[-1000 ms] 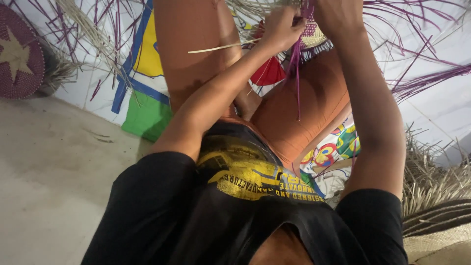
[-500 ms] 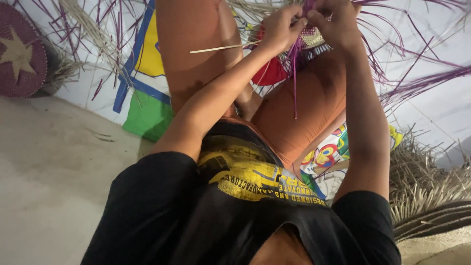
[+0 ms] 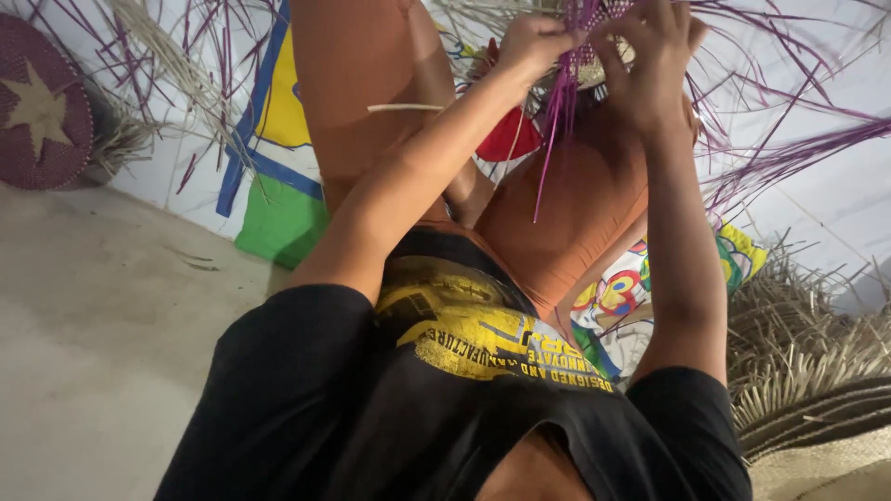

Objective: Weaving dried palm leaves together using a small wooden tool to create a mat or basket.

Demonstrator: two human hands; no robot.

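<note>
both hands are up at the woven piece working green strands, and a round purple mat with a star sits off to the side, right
Not quite: the strands are purple, not green. The head view shows the left hand and right hand at the woven piece, and the round purple mat with a star lies off to the side.

Lighting and picture quality: soft, even indoor light, moderately bright, no hard glare.

Frame was upside down, the head camera tilted steeply. Pale concrete floor (image 3: 83, 325) was evenly lit with only faint shadow. Black short-sleeved shirt with yellow print (image 3: 445, 390) lost detail in its dark folds. Thin purple straw strands (image 3: 789, 158) showed slight motion blur at the top edge, as did both hands there. White wall (image 3: 835, 204) read flat and slightly greyish. Dry tan palm-leaf bundle (image 3: 817, 371) stayed reasonably sharp.
</note>
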